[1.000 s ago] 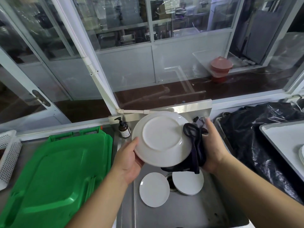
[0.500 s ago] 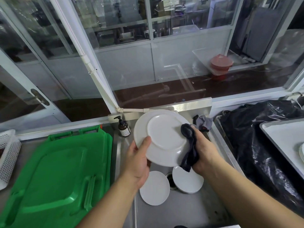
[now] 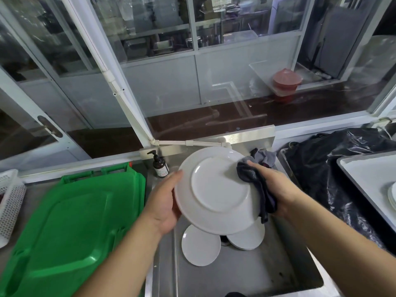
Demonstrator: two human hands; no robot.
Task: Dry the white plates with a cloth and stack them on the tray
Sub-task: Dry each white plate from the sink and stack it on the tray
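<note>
left hand [image 3: 165, 202] grips plate [image 3: 216, 189]; right hand [image 3: 276, 187] presses cloth [image 3: 255, 181] against it.

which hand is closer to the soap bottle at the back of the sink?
Left. The left hand grips the plate edge just in front and right of the soap bottle; the right hand, holding the cloth, is beyond the plate's far side.

A white plate [image 3: 216, 189] is seen against a dark grey cloth [image 3: 257, 185]; a bright green lid [image 3: 70, 221], a black bag [image 3: 325, 168] and a white perforated basket [image 3: 9, 202] are shown.
</note>
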